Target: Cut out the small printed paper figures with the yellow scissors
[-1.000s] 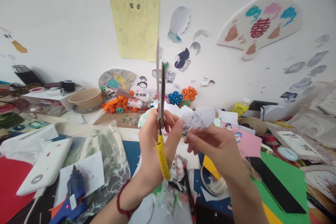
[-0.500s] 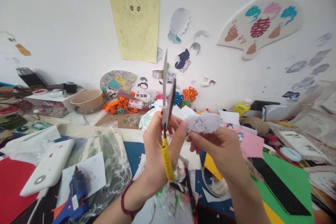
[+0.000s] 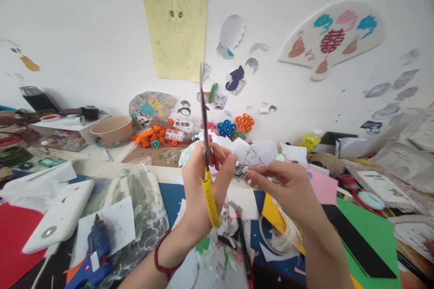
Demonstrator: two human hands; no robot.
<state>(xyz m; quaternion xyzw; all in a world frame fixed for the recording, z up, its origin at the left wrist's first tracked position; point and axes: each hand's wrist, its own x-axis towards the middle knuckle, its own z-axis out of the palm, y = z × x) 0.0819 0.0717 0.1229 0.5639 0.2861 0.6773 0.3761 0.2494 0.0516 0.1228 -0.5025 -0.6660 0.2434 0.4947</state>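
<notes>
Yellow-handled scissors (image 3: pixel 210 202) are in my left hand (image 3: pixel 201 189), with the blades pointing up. The same hand's thumb and fingers meet at the left end of a small white paper cutout (image 3: pixel 259 153) with dark pencil lines. My right hand (image 3: pixel 288 185) pinches the lower edge of that cutout from the right, thumb and fingers together. The cutout is held in the air above the table.
Paper scraps (image 3: pixel 222 257) and a dark red pen (image 3: pixel 244 246) lie below my hands. A blue glue gun (image 3: pixel 98 248) and a white power bank (image 3: pixel 61 216) are at left. Green paper (image 3: pixel 373 235) and a black strip (image 3: pixel 359 244) lie at right.
The scissors have swung slightly left, and their blades look closer together. Both hands and the paper have shifted a little left. The view has moved slightly.
</notes>
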